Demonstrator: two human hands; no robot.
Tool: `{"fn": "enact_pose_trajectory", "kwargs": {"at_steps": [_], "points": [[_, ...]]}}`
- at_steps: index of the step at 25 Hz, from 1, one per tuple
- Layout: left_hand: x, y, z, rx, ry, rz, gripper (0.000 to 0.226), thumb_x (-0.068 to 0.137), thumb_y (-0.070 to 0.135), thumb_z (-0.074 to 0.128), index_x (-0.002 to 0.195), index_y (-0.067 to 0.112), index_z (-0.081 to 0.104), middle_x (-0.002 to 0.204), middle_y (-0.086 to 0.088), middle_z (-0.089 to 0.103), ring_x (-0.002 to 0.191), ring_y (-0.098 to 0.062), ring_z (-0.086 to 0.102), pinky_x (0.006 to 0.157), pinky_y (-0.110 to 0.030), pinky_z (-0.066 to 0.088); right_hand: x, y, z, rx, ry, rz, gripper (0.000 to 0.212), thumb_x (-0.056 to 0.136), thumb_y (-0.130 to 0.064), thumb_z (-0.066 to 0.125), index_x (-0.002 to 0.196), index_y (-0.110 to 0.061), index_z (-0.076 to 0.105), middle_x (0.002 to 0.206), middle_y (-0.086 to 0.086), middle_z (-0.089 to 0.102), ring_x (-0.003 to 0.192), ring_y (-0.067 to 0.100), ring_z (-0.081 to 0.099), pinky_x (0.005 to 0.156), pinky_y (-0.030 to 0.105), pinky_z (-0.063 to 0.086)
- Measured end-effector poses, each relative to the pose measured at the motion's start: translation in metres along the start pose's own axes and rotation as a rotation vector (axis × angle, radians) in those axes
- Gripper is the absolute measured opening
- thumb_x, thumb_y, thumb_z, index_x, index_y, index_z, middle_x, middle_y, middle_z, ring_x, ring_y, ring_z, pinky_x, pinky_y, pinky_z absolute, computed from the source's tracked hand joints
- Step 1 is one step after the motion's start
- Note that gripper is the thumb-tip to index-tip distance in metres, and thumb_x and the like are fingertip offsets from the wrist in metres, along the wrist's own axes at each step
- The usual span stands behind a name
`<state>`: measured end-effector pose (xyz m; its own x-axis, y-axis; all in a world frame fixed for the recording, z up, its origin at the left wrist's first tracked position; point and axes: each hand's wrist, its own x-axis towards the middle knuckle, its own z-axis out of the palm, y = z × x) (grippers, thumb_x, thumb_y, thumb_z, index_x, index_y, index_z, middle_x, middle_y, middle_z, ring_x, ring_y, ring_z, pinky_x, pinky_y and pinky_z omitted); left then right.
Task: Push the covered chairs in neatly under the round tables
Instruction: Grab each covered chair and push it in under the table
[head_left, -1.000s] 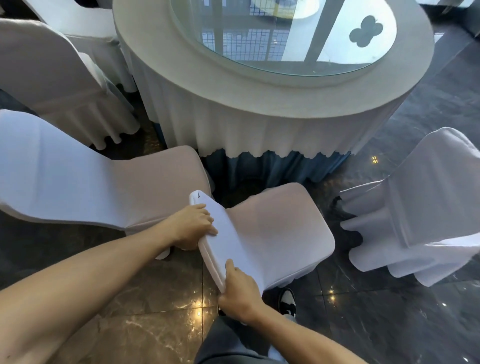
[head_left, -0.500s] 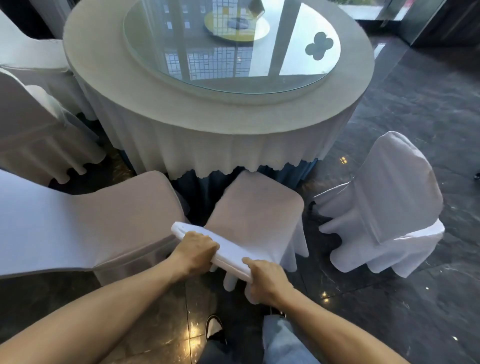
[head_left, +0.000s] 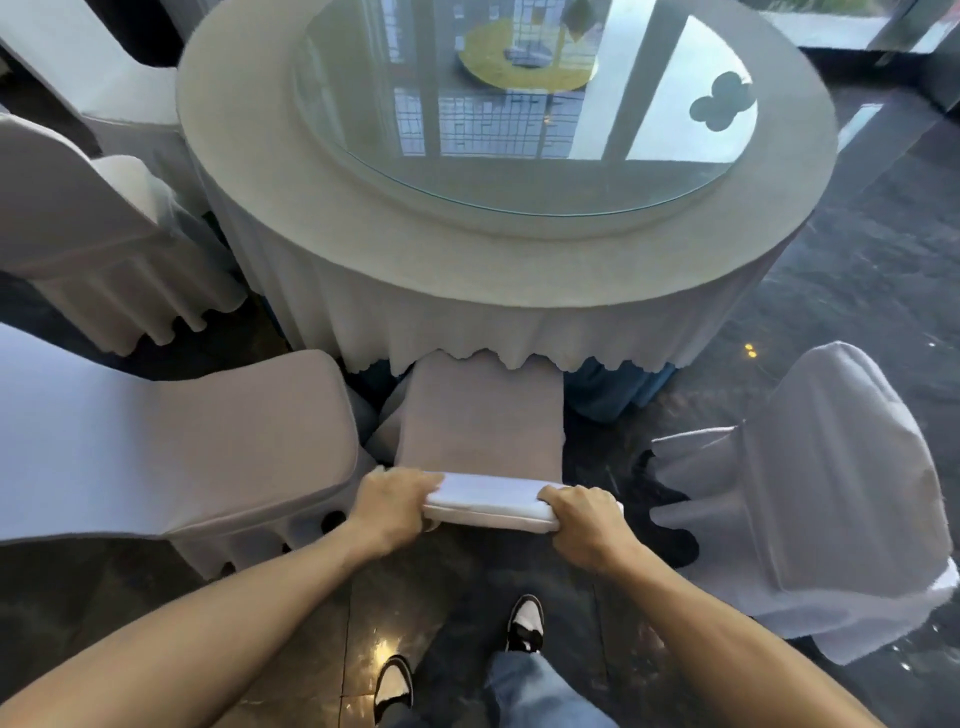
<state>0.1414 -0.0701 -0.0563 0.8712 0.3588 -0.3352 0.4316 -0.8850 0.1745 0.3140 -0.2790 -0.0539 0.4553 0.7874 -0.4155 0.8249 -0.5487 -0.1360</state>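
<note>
Since half a second ago the covered chair (head_left: 480, 415) has squared up and slid forward, so the front edge of its seat now sits just under the scalloped hem of the tablecloth (head_left: 467, 332). I see my left hand (head_left: 392, 501) and right hand (head_left: 584, 519) each wrapped tight around an end of the chair's top rail, at lower centre of the frame. Its cover is pale, smooth over the seat and stretched flat across the rail; the skirt bunches a little at the seat's left side.

Left of it, a second covered chair (head_left: 182, 447) stands just beside, seat edges nearly touching, though I cannot tell whether they do. At right, a third chair with a ruffled cover (head_left: 831, 493) stands apart, with dark floor (head_left: 613, 457) between. Above, the round table (head_left: 519, 260) carries a glass turntable (head_left: 519, 104). Two more covered chairs sit at upper left. My shoes (head_left: 524, 623) stand on bare floor behind the chair.
</note>
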Motion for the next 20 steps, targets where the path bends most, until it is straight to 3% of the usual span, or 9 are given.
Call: {"fn": "enact_pose_trajectory", "kwargs": {"at_steps": [3, 8, 13, 20], "points": [[0.024, -0.001, -0.005, -0.007, -0.074, -0.141, 0.051, 0.091, 0.022, 0.057, 0.137, 0.042, 0.053, 0.134, 0.003, 0.062, 0.117, -0.025, 0.060, 0.095, -0.040, 0.046, 0.023, 0.041, -0.015, -0.018, 0.018, -0.042, 0.035, 0.068, -0.017, 0.055, 0.102, -0.024, 0.059, 0.096, 0.001, 0.070, 0.089, 0.030, 0.065, 0.064, 0.033, 0.033], [0.075, 0.036, -0.010, -0.126, -0.073, -0.262, 0.052, 0.089, 0.019, 0.057, 0.136, 0.040, 0.055, 0.130, -0.002, 0.064, 0.112, -0.027, 0.062, 0.092, -0.039, 0.048, 0.060, 0.096, -0.036, -0.017, 0.005, -0.061, 0.024, 0.070, -0.021, 0.056, 0.093, -0.025, 0.061, 0.088, -0.002, 0.069, 0.079, 0.027, 0.064, 0.062, 0.033, 0.039], [0.116, 0.043, -0.030, -0.247, -0.008, -0.333, 0.056, 0.086, 0.001, 0.052, 0.132, 0.032, 0.062, 0.120, -0.006, 0.069, 0.103, -0.029, 0.064, 0.088, -0.040, 0.053, 0.101, 0.121, -0.057, -0.046, 0.020, -0.074, 0.026, 0.067, -0.014, 0.058, 0.091, -0.024, 0.063, 0.081, -0.003, 0.067, 0.072, 0.024, 0.061, 0.060, 0.031, 0.039], [0.143, 0.042, -0.035, -0.408, 0.032, -0.415, 0.057, 0.087, -0.003, 0.048, 0.131, 0.030, 0.063, 0.126, -0.004, 0.064, 0.111, -0.028, 0.060, 0.092, -0.038, 0.050, 0.131, 0.129, -0.067, -0.033, 0.019, -0.055, 0.025, 0.069, -0.012, 0.058, 0.090, -0.023, 0.063, 0.082, -0.002, 0.065, 0.074, 0.025, 0.061, 0.060, 0.030, 0.037]]}}
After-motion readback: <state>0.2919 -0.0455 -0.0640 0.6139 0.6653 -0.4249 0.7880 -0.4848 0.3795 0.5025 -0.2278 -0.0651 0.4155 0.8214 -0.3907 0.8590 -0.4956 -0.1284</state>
